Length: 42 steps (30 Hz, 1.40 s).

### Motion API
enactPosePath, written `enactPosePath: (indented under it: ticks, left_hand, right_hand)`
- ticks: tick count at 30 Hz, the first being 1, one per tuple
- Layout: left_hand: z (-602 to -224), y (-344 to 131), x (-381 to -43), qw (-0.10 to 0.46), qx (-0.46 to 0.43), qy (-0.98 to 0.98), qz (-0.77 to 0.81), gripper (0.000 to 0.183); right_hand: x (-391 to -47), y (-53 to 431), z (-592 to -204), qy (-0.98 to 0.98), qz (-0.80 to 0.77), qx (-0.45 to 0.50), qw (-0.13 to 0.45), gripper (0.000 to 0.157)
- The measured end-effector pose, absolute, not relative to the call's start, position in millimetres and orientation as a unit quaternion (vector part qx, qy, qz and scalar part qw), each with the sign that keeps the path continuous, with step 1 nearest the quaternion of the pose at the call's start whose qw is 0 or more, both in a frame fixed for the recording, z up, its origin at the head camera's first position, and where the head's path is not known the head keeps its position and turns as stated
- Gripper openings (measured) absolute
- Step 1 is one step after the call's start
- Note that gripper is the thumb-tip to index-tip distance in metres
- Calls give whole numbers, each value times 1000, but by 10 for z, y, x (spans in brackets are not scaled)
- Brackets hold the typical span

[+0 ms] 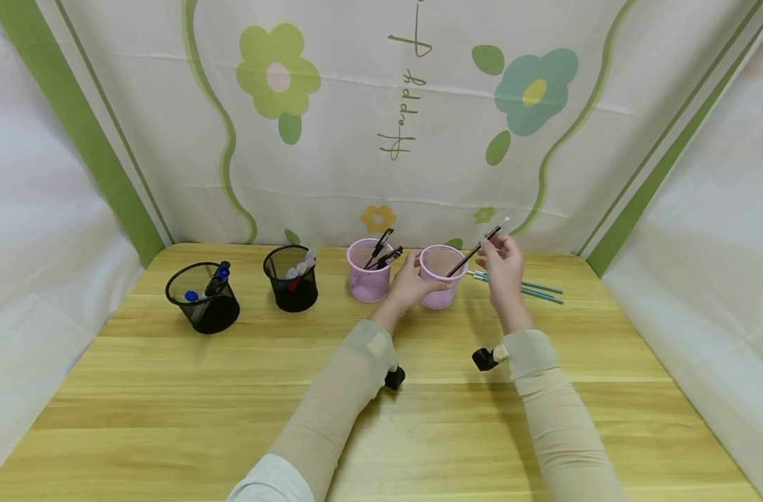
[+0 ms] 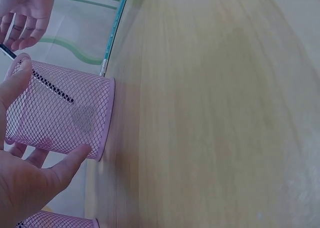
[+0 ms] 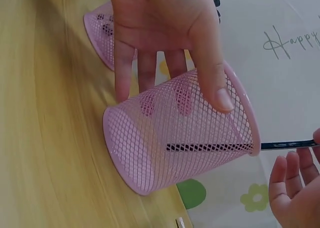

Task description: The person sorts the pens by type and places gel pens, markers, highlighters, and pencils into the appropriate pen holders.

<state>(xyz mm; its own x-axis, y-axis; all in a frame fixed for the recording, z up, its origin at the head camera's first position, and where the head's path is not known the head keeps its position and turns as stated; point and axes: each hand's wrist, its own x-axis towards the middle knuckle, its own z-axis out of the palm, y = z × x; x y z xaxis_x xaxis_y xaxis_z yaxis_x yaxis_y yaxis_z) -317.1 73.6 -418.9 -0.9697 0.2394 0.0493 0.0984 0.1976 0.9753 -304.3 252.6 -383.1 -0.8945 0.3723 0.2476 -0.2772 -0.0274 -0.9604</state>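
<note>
My left hand (image 1: 410,286) grips a pink mesh pen holder (image 1: 439,300), thumb on the near side and fingers round the back. A slim black pencil (image 1: 476,252) with a white tip slants into that holder, and my right hand (image 1: 505,268) pinches its upper part above the rim. Through the mesh in the right wrist view, the pencil's lower length (image 3: 210,147) shows inside the holder. Teal pencils (image 1: 538,287) lie on the table beside and partly behind my right hand.
Left of the gripped holder stands a second pink mesh holder (image 1: 369,287) with black pens. Farther left are a black mesh holder (image 1: 296,296) with whitish pens and another black mesh holder (image 1: 215,317) with blue-capped markers. A printed curtain (image 1: 344,174) hangs behind the wooden table (image 1: 231,418).
</note>
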Motion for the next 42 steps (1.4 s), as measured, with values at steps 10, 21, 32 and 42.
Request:
enactPosePath:
  ticks: [10, 21, 32, 42]
  left_hand:
    - [-4182, 721, -3163, 56, 114, 775, 619, 90]
    - [-4220, 733, -3159, 58, 118, 775, 618, 92]
    - [-4211, 729, -3159, 52, 112, 775, 620, 91]
    - [-4203, 730, -3154, 53, 116, 771, 624, 91]
  right_hand:
    - [-3036, 2688, -3846, -690, 696, -43, 193, 38]
    - [-3009, 2887, -3775, -695, 689, -17, 202, 13]
    - [-2989, 3135, -3735, -713, 676, -5, 188, 21]
    - [-2949, 3356, -3819, -799, 585, -4, 140, 25]
